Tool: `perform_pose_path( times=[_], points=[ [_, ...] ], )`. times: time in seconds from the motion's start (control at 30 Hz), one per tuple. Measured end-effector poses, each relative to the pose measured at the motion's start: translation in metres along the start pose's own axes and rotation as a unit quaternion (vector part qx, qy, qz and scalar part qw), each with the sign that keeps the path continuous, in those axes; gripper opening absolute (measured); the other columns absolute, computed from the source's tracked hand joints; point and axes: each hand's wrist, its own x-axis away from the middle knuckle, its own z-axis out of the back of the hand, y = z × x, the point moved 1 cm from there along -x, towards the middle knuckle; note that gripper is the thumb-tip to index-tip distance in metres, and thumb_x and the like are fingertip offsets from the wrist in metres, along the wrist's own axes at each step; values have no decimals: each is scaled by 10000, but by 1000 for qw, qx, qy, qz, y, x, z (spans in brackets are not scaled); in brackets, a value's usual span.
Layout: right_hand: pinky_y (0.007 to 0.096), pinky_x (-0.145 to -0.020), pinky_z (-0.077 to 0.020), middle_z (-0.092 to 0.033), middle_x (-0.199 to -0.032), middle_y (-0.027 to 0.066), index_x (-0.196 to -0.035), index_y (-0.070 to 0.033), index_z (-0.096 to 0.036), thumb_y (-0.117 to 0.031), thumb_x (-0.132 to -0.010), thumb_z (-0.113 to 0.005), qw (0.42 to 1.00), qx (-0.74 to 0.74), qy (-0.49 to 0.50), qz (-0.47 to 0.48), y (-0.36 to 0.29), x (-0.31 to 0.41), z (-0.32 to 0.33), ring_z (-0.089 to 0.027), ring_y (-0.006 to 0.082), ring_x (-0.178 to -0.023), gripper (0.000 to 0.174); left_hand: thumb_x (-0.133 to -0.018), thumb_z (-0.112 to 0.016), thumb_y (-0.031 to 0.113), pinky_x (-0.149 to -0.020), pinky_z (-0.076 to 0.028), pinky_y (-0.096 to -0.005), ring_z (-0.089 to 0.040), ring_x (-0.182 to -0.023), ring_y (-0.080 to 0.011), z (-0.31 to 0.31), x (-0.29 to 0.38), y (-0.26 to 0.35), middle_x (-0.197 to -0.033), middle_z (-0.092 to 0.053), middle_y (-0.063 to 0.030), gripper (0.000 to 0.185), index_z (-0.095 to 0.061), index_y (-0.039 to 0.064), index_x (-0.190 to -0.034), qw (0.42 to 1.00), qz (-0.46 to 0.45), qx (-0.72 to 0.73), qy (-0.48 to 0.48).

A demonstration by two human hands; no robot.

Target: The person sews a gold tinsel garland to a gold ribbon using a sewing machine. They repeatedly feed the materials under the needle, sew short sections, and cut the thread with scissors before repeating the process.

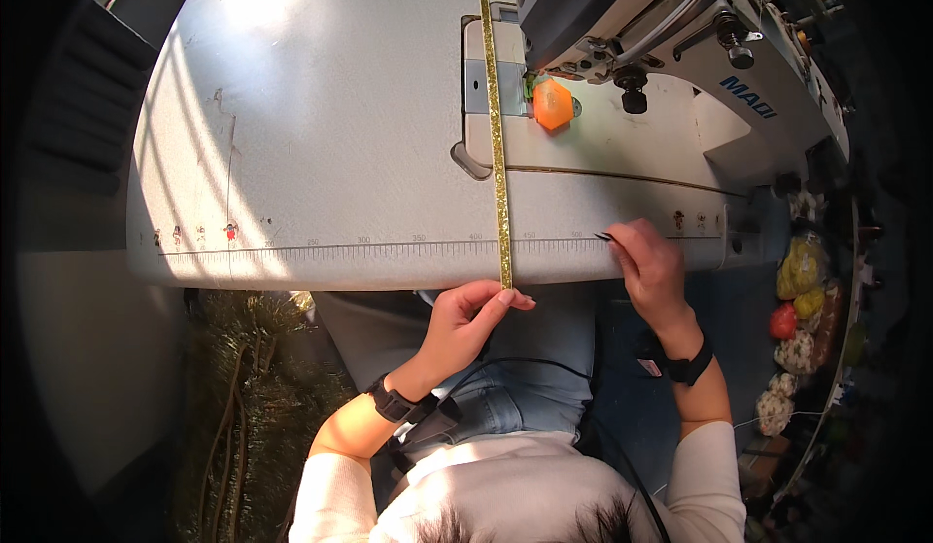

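Observation:
A narrow gold glitter ribbon (498, 156) runs straight across the table of a MAQI sewing machine (656, 40), from the far edge to the near one. My left hand (466, 320) pinches its near end between thumb and fingers, just off the table's front edge. The ribbon passes over the metal needle plate (477, 87), left of the machine head. Above the printed ruler's right part, my right hand (652, 266) is closed around a small dark pointed tool (603, 237); its tip shows, while the rest is hidden by the fingers. An orange hexagonal piece (554, 104) sits beside the needle area.
A printed ruler scale (364, 251) follows the front edge of the white table (328, 142). At the right are bagged yellow and red bundles (798, 273). Dark green tinsel-like material (255, 412) hangs at lower left. A black cable (517, 359) crosses my lap.

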Motion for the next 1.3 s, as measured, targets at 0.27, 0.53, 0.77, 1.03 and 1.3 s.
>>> perform_pose_path(
  times=[0.27,0.53,0.77,1.03,1.3],
  points=[
    [336,-572,-467,-489,-714,71,-825,-56,-530,-128,-766,-684,984,9,-128,127,-57,-20,-9,-536,254,-639,181,-972,-542,116,-841,-495,-259,-640,-911,-119,0,0,5,-955,-711,-81,212,-682,-42,-988,1000,14,-25,6],
    [288,-497,-429,-449,-659,11,-741,-109,-485,-193,-741,-638,960,124,-160,193,-66,-30,-20,-500,160,-583,175,-969,-541,107,-837,-487,-256,-628,-910,-105,1,0,7,-953,-710,-69,206,-680,-43,-991,1000,26,-13,-3],
    [271,-472,-404,-445,-616,2,-709,-125,-476,-193,-753,-625,959,110,-127,226,-69,-34,-33,-497,148,-549,170,-965,-546,102,-813,-476,-244,-610,-874,-88,3,2,11,-926,-706,-60,195,-679,-39,-979,999,7,-47,5],
    [275,-443,-405,-447,-577,-1,-701,-128,-470,-203,-762,-612,953,116,-143,241,-68,-35,-32,-517,146,-492,172,-950,-593,110,-586,-363,-186,-444,-683,-22,0,1,11,-756,-608,40,172,-694,-29,-948,999,-11,-43,23],
    [309,-444,-425,-481,-585,19,-729,-115,-482,-194,-772,-611,962,110,-141,208,-60,-31,-29,-540,177,-490,158,-965,-548,112,-791,-475,-240,-604,-853,-86,4,1,8,-910,-702,-49,195,-681,-30,-975,998,21,-51,-19]
  ],
)
